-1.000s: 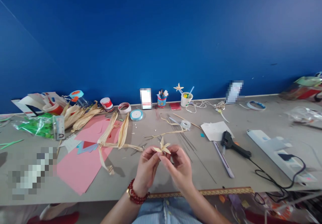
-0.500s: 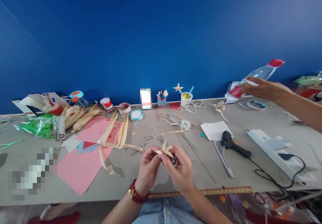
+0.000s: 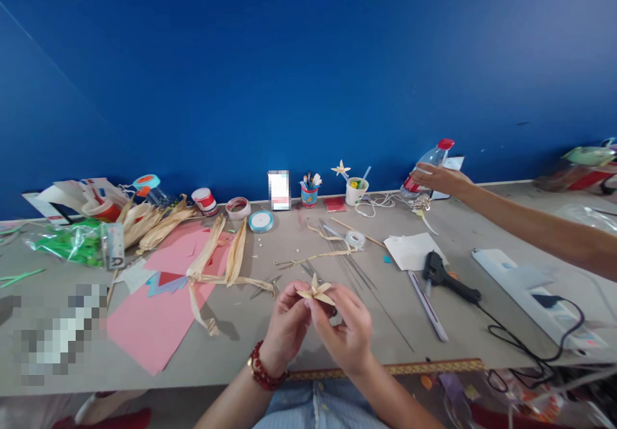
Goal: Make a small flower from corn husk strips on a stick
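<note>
A pale husk flower [image 3: 315,291] with pointed petals is pinched between my two hands near the table's front edge. My left hand [image 3: 288,319], with a red bead bracelet at the wrist, grips its left side with the fingertips. From the right, my right hand [image 3: 344,329] holds the petals between thumb and fingers. The underside of the flower is hidden by my fingers. Scissors [image 3: 265,286] lie partly behind my left hand. Thin wires [image 3: 359,268] spread over the table behind my right hand.
Dry husks [image 3: 236,252] and pink paper [image 3: 144,329] lie to the left. To the right are a black glue gun [image 3: 450,278], a purple cutter [image 3: 428,307] and a white power strip [image 3: 520,294]. Another person's hand [image 3: 441,178] grips a bottle [image 3: 436,154] at the back right.
The other person's hand has moved left with the bottle and lowered it to the table by the wall. My hands have shifted slightly, still holding the flower.
</note>
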Demonstrator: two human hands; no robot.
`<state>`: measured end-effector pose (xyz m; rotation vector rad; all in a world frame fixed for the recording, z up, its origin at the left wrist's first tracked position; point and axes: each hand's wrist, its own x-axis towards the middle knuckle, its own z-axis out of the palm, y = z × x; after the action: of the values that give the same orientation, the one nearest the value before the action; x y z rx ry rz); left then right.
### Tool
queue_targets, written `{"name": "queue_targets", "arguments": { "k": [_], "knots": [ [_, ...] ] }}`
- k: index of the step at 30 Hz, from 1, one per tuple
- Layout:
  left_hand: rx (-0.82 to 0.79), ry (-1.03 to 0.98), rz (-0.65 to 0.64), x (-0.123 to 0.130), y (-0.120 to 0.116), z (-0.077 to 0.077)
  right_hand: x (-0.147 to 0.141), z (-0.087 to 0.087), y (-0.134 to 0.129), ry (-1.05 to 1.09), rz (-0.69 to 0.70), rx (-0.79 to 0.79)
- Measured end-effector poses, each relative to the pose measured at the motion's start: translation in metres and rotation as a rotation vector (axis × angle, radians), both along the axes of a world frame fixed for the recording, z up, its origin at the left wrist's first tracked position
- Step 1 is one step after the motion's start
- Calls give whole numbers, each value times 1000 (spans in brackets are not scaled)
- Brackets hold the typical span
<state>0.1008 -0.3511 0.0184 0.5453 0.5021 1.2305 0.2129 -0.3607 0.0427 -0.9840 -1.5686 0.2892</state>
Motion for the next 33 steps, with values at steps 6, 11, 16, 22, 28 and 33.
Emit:
{"name": "queue_targets", "arguments": {
  "k": [6,11,16,22,28,33],
  "knots": [
    [-19,55,26,2,0,-4,1,3,-1,-47,-27,2],
    [-6,79,53,4,0,-5,0,6,-2,-79,-37,1],
    [-8,87,64,3,1,-8,-1,5,-1,-88,-32,5],
    [4,61,41,2,2,-10,-2,0,0,-84,-25,26],
    [-6,63,46,1,2,-10,-2,-1,0,-88,-22,-10],
    [-15,33,34,2,3,-12,-2,-1,0,-96,-1,-32]
  ]
}}
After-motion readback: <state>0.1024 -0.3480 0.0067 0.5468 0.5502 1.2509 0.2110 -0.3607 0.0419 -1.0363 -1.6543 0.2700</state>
